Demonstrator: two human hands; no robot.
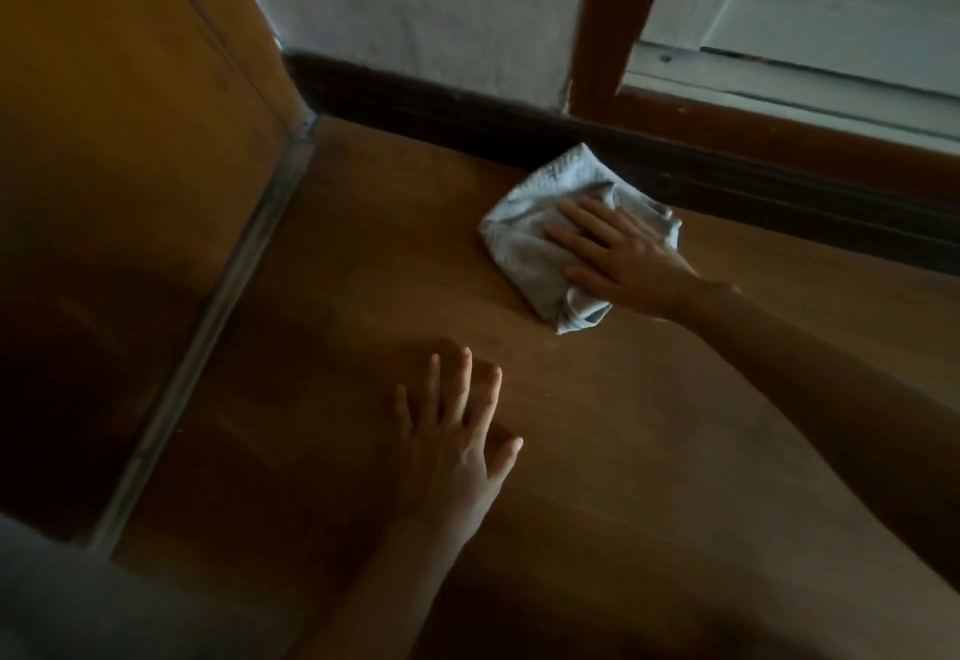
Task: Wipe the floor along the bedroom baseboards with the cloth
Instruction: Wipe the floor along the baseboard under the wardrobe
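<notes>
A folded grey-white cloth (540, 223) lies on the brown wooden floor (597, 425), its far corner touching the dark baseboard (467, 108) under the white wall. My right hand (618, 254) presses flat on the cloth with straight fingers pointing left. Nearer to me, my left hand (457, 431) rests flat on the bare floor, fingers spread and pointing toward the wall.
A tall wooden panel (130, 140) with a grey strip along its foot (218, 306) closes off the left side and meets the baseboard in the corner. A brown wooden frame post (618, 20) and a sill (779, 129) with a light-coloured track stand at the upper right.
</notes>
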